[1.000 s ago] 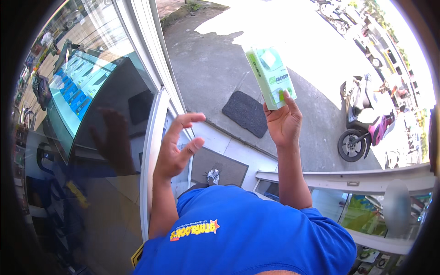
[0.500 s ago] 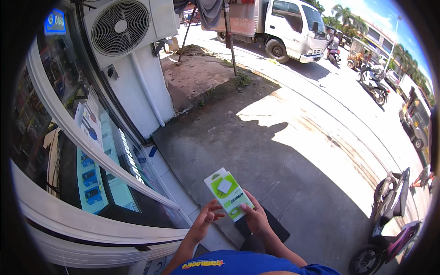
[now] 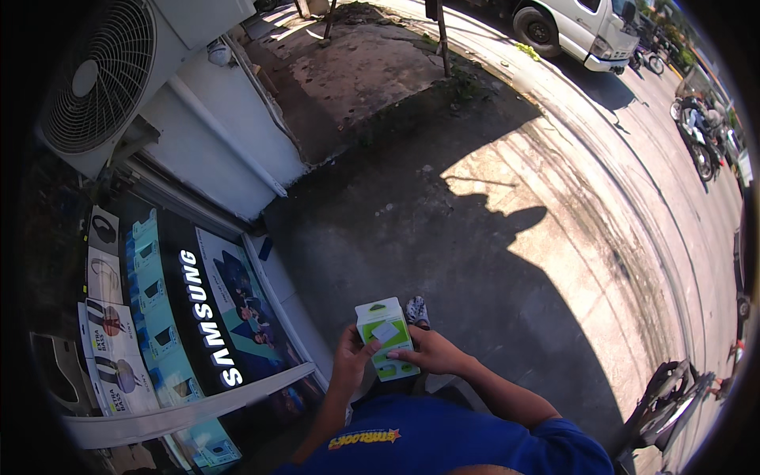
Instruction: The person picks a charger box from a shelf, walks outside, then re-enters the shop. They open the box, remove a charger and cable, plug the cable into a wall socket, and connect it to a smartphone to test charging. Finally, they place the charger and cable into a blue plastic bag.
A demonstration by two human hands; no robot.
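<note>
A small white and green charger box (image 3: 385, 322) with a hang tab and a picture of a white plug is held upright in front of my body. My left hand (image 3: 354, 353) grips its left side, the thumb lying across the front. From the other side my right hand (image 3: 430, 353) clasps the lower right part, its thumb on the front face too. Fingers behind the box are hidden.
A shop's glass display (image 3: 178, 317) with boxed headphones stands at my left, below an air conditioner's outdoor unit (image 3: 99, 87). A motorbike (image 3: 661, 404) is parked at the right. Beyond the concrete pavement (image 3: 380, 229), a white truck (image 3: 582, 36) stands on the road.
My left hand, earlier beside the box with its fingers apart, has closed on its left side. The box is more upright. The view has shifted, showing more of the display.
</note>
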